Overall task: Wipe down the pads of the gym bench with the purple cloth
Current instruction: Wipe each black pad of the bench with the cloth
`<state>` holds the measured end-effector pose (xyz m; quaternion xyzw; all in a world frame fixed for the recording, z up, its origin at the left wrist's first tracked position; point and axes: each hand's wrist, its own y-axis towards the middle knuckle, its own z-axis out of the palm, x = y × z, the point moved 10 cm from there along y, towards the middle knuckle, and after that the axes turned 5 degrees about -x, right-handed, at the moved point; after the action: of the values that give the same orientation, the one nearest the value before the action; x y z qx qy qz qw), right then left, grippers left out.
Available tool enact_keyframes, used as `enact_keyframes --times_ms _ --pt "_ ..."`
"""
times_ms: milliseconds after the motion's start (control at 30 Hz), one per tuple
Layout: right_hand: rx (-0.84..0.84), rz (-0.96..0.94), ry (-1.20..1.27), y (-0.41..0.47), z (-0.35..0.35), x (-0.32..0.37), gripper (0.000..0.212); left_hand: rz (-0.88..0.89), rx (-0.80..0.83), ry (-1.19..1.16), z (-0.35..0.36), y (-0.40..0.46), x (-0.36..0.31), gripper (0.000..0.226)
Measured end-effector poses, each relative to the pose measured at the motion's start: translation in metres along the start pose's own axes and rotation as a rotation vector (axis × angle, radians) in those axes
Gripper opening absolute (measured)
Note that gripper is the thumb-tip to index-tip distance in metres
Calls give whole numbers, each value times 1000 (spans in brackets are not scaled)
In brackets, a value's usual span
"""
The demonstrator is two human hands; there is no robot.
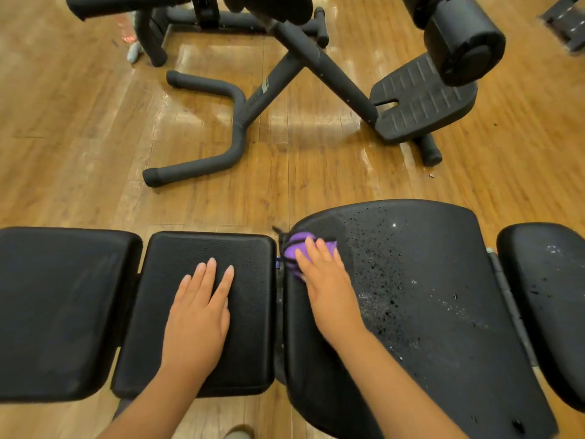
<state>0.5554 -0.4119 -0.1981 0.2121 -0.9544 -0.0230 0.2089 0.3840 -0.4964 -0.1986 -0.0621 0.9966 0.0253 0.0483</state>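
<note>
At the far left lies a wide black padded bench section (pixel 60 312), dull and dry-looking, with a narrow gap between it and the next pad. That next one is a rectangular black textured vinyl pad (pixel 250 312), and the left hand (pixel 198 318) rests flat on it, palm down, fingers straight and slightly spread, holding nothing. Past another gap comes the large curved black backrest pad (pixel 443 312), its surface speckled with droplets and pale flecks across the middle and right, while a strip along its left side looks smoother. Near that pad's upper left corner sits the crumpled purple cloth (pixel 292 251), pressed down under the right hand (pixel 326 286), whose fingers lie extended over the cloth rather than curled around it; part of the cloth bulges out beyond the fingertips and to the left of the hand. At the right edge is a smaller rounded black pad (pixel 547 296) with a few pale marks on it. Beyond the bench, on the glossy wooden plank floor (pixel 63 122), stands a black metal exercise frame (pixel 240 122) with a ribbed black footplate (pixel 421 99).
</note>
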Motion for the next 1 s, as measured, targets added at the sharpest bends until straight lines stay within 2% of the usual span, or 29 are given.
enact_keyframes --times_ms 133,200,333,433,533,600,767,900,1000 --pt "49 -149 42 -104 11 31 35 -26 -15 -21 -4 -1 -10 52" --pt "25 -204 1 -148 11 38 41 -10 -20 -39 -4 -3 -27 51" --pt "14 -217 -105 -184 7 38 47 25 -11 -119 3 -13 -67 53" --pt "10 -134 -46 -164 -2 25 38 40 6 -132 12 -17 -82 58" --pt "-19 19 16 -112 -7 -1 36 47 -3 -104 15 -18 -85 53" --pt "-65 105 1 -66 -12 -15 40 64 -25 -97 14 -20 -86 48" --pt "-89 141 -55 36 -12 -25 51 66 -25 -102 14 -21 -85 57" --pt "-107 178 -13 40 -10 -20 50 73 -22 -97 15 -22 -86 54" --pt "-126 135 -27 4 -9 -6 44 74 -18 -124 15 -21 -86 53"
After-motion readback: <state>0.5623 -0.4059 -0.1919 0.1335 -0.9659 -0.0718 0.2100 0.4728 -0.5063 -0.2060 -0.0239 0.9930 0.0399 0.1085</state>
